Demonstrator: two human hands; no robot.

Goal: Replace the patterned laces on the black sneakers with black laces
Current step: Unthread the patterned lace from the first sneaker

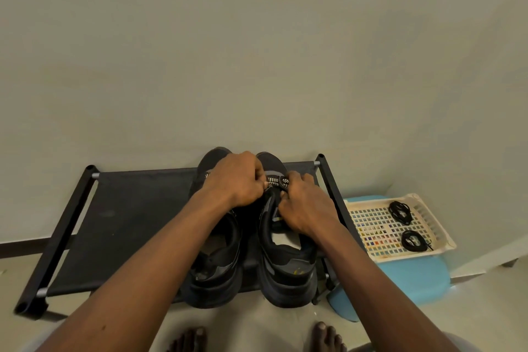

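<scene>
Two black sneakers stand side by side on a low black rack (123, 208), toes toward the wall: the left sneaker (217, 271) and the right sneaker (288, 268). A black-and-white patterned lace (275, 180) shows across the right sneaker's upper eyelets. My left hand (237, 177) is closed on that lace at the shoe's left side. My right hand (305, 208) pinches the lace by the tongue on the right side. Two coiled black laces lie in a cream basket, one lace (400, 212) farther back and the other lace (414, 240) nearer. The left sneaker's lacing is hidden under my left arm.
The cream perforated basket (371, 234) rests on a light blue stool (411, 280) just right of the rack. A plain wall rises directly behind the rack. My bare feet (257, 337) stand on the pale floor in front of the shoes.
</scene>
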